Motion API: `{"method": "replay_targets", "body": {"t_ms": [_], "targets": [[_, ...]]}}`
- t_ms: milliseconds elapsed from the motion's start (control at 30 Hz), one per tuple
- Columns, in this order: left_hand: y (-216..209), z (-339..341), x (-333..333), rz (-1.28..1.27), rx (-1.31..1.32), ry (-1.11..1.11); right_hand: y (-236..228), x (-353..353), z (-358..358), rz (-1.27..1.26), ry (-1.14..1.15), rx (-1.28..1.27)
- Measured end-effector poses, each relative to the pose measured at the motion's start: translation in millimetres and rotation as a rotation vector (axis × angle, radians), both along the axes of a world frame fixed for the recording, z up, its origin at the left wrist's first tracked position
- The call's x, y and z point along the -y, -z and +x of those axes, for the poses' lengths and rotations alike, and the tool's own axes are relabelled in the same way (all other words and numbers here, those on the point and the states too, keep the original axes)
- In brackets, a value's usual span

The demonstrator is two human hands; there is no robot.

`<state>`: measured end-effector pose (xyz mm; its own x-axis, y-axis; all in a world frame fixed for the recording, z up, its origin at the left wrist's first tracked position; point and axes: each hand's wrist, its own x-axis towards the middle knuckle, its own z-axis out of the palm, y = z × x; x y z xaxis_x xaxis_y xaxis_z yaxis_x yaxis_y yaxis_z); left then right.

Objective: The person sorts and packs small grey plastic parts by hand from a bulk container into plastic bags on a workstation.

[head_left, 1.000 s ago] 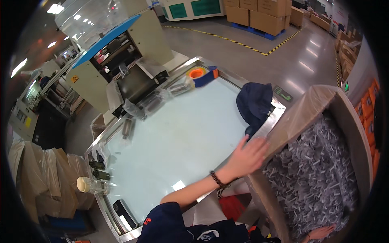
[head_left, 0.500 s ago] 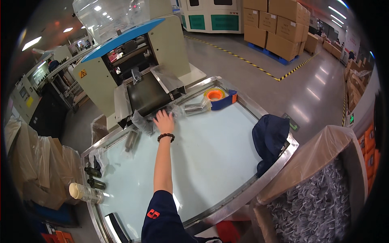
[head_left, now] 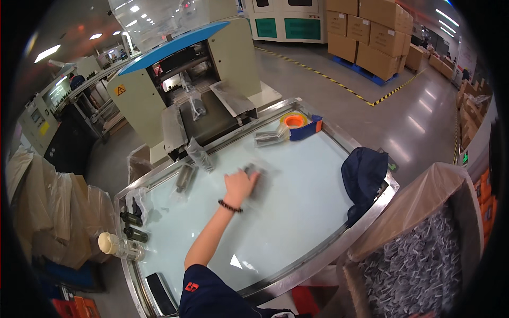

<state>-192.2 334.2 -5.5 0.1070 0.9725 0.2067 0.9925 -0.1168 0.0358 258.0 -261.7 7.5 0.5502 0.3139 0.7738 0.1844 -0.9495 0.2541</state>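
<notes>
My left hand point(head_left: 239, 188), with a beaded bracelet at its wrist, is closed over the middle of a pale tabletop point(head_left: 297, 212). Blurred by motion, a dark bagged cylinder point(head_left: 260, 186) shows at its fingers and thumb. Left of the hand, a clear bagged piece point(head_left: 199, 155) leans at the end of a dark conveyor belt point(head_left: 209, 123). Another wrapped cylinder point(head_left: 184, 177) lies on the table beside it. One more bagged piece point(head_left: 196, 105) rides on the belt near the machine's opening. My right hand is out of view.
Orange tape point(head_left: 294, 121) on a blue dispenser and a bagged cylinder point(head_left: 269, 138) lie at the far edge. A dark blue cap point(head_left: 363, 175) sits at right, above a carton of grey pieces point(head_left: 419, 265). Dark cylinders point(head_left: 136, 234), a cream-capped bottle point(head_left: 122, 247) and a phone point(head_left: 160, 293) line the left.
My left hand has moved right and nearer, away from the belt's end, with the dark bagged cylinder. A bagged piece has advanced out along the belt. The view has shifted slightly.
</notes>
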Motion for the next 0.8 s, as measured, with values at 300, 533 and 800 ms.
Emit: {"method": "replay_targets", "body": {"t_ms": [300,533,800], "targets": [[11,-124,1,0.701,0.507,-0.257,-10,-243,-111,0.345,-1.291,-0.756],[19,-147,-49,0.270,1.121,-0.199,-27,-381,-236,-0.152,-1.561,-0.880],[-11,-122,43,0.468,0.543,-0.444,2,-405,-243,-0.217,-1.520,-0.840]]}}
